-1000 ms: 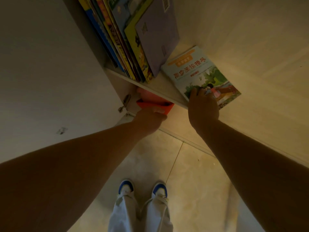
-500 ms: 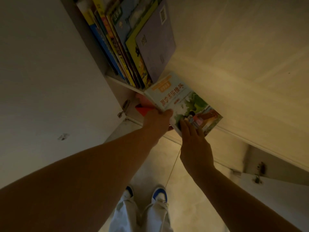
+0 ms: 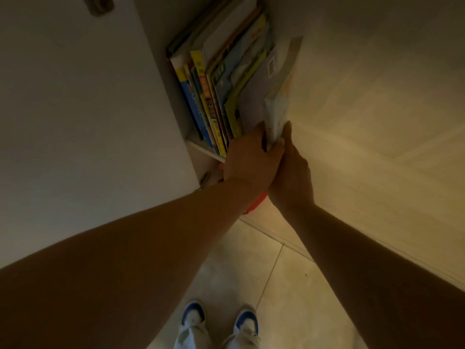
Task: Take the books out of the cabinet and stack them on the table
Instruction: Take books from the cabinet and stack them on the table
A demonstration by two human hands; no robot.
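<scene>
Both hands meet at the near edge of the shelf (image 3: 205, 150); the left hand (image 3: 247, 163) and right hand (image 3: 292, 177) together grip a thin book (image 3: 279, 102) by its lower end, fingers curled round it; the book stands on edge, just beside the row of books (image 3: 221, 79) upright in the cabinet (image 3: 364, 109); something red (image 3: 255, 206) shows under the wrists; shoes (image 3: 219, 326) stand on the tiled floor (image 3: 289, 285).
</scene>
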